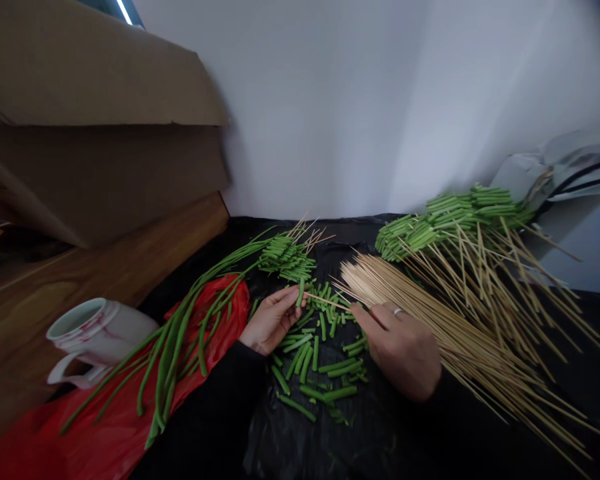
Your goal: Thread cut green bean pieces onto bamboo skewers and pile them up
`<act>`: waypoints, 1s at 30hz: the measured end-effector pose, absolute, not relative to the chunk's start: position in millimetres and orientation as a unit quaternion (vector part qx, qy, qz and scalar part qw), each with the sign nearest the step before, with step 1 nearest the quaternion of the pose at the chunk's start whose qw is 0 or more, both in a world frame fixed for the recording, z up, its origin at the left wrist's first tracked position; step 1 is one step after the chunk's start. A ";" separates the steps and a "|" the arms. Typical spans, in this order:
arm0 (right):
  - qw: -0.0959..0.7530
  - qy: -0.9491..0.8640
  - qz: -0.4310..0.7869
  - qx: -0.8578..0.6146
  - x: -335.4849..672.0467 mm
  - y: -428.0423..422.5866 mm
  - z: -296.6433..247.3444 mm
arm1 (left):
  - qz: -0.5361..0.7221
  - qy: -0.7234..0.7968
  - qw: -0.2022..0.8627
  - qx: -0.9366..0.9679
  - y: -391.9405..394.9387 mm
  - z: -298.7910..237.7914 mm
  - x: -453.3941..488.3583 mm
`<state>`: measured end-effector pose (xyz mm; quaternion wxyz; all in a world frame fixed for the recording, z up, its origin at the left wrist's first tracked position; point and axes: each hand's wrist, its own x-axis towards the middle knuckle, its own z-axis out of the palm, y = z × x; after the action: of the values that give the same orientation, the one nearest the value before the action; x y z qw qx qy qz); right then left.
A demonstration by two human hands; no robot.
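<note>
The loose green pieces (337, 367) lie scattered on the black sheet (325, 457) before me; call them the middle of the dial. At ten o'clock my left hand (270, 320) pinches one green piece (301, 292) between thumb and fingers; at three my right hand (405, 350) is curled, its fingertips closed on a thin stick (330, 302) aimed at that piece. To do this well, I judge, I should keep the piece steady, meet its middle squarely and push straight, fingertips clear of the point. The tip is too fine to make out, so I cannot tell whether it is through; my right hand covers the other end. My dark sleeves (225, 387) melt into the sheet. At two, bare sticks (430, 313) run partly behind my right hand. Farther off, a threaded stack (283, 257) sits at eleven and a larger pile (450, 220) at one, too overlapped to count. A cardboard box (105, 160) at ten and a white bag (585, 143) at two are cut off by the edges
</note>
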<state>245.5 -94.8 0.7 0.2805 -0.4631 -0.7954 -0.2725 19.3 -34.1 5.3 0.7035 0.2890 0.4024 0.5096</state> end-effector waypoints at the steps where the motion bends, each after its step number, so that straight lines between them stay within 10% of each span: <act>1: 0.277 -0.797 -0.272 -0.463 245.5 -95.1 0.8 | 0.510 0.406 0.701 0.287 -33.6 4.8 18.9; 30: 0.291 -0.802 -0.233 -0.467 225.9 -105.1 -0.4 | 0.466 0.421 0.686 0.367 -48.3 -2.2 40.2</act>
<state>225.9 -105.1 -0.4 0.2914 -0.4671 -0.8017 -0.2326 40.2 -48.3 -2.2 0.6858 0.3669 0.4214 0.4664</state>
